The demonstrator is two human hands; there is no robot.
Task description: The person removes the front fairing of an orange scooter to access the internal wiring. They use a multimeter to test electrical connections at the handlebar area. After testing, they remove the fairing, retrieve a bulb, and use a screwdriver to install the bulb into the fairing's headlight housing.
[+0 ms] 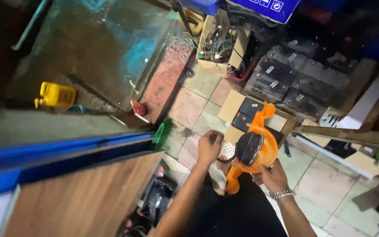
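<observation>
At six o'clock, right hand grips orange blower; left hand pinches its cord (likely setup), so next needs steady aim.

blue box cut off, left fingers hidden

Tight floor space, hemmed in
Open tiles ahead; wooden worktop blocks left; batteries and cardboard box crowd beyond.
</observation>
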